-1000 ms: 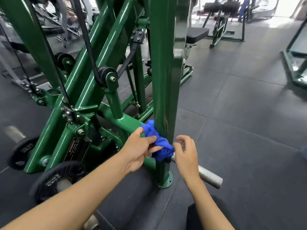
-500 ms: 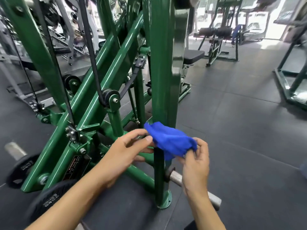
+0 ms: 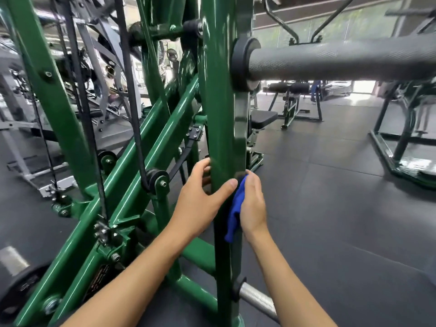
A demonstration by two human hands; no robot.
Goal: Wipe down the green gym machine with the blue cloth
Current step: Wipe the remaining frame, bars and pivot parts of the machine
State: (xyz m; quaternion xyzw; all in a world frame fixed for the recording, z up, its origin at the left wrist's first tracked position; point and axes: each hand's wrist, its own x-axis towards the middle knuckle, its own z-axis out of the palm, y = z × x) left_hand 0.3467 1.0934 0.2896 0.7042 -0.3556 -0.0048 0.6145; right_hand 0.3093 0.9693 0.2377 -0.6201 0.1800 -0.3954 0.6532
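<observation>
The blue cloth (image 3: 236,206) is bunched against the right-hand face of the upright post (image 3: 219,114) of the green gym machine (image 3: 151,147), about a third of the way up from the floor, with a loose tail hanging down below the wrist. The right hand (image 3: 252,204) covers it, palm pushing the cloth onto the paint, fingers close together and bent round the post's edge; their tips are hidden. The left hand (image 3: 198,197) grips the same post from the other side at the same height, thumb laid across the front face, the fingers wrapped round the back. Just left of that hand sits a black pulley (image 3: 154,180) with a black belt (image 3: 132,102) running up from it. Higher on the post a thick grey knurled roller (image 3: 330,60) sticks out to the right. Low down, a bare steel peg (image 3: 257,300) juts out, and a black weight plate (image 3: 18,289) sits at the far left. Dark rubber flooring (image 3: 330,208) stretches away toward other machines.
</observation>
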